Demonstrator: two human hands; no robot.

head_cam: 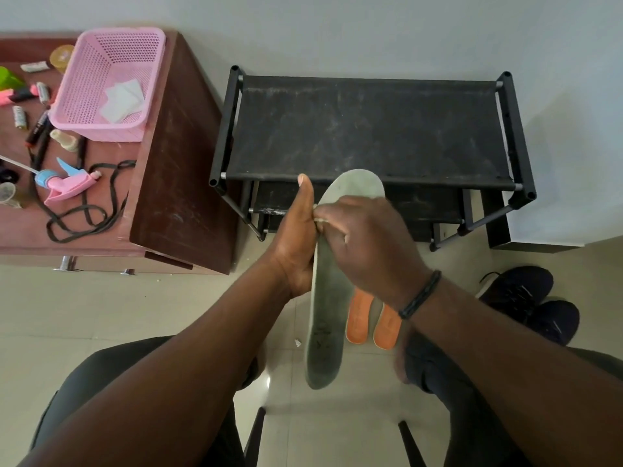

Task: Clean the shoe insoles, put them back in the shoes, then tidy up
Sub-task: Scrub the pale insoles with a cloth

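A long grey insole (325, 318) stands upright in front of me, toe end up over the shoe rack. My left hand (296, 241) holds its left edge from behind, thumb pointing up. My right hand (367, 244) lies over the middle of the insole with fingers curled; a small pale thing shows at its fingertips, too hidden to name. Two orange insoles (374, 320) lie on the floor below, partly behind my right wrist. A pair of dark shoes (529, 301) sits on the floor to the right.
A black shoe rack (371, 129) stands against the wall ahead. At left, a brown cabinet (175, 170) carries a pink basket (108, 85) with white wipes, a pink-and-blue spray bottle (65, 183), black laces (84, 210) and small items. Pale tiled floor lies below.
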